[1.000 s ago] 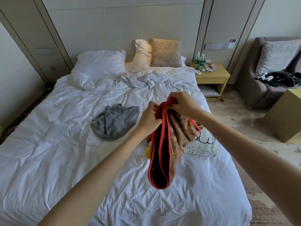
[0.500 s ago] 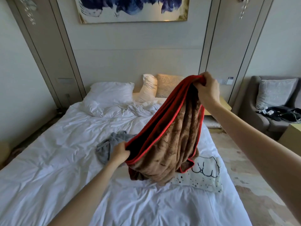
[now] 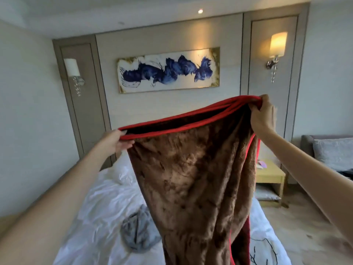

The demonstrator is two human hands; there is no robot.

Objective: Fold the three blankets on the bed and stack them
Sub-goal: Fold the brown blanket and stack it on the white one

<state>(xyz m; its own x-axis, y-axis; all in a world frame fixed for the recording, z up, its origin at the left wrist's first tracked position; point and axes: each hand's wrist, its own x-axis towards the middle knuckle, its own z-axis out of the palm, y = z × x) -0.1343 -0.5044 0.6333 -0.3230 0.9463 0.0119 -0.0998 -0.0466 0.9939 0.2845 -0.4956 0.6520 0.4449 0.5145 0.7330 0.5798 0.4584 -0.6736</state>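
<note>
The brown blanket (image 3: 194, 180) with its red trim is held up in the air by both hands. Its top edge is pinched at one end by the left hand (image 3: 116, 140), thumb over the trim, and at the other end, gathered in a bunch, by the right hand (image 3: 262, 115), which is raised higher. From this held edge the cloth hangs down over the bed (image 3: 99, 203); its lower end is cut off by the bottom of the frame.

Below the left-hand grip, a crumpled grey blanket (image 3: 138, 234) lies on the white bedding, its right side hidden behind the hanging cloth. Below the right-hand grip, a white blanket (image 3: 267, 247) with black line drawing is only partly seen. The pillows are mostly hidden. A nightstand (image 3: 269, 176) is seen beyond the bed, below the right forearm.
</note>
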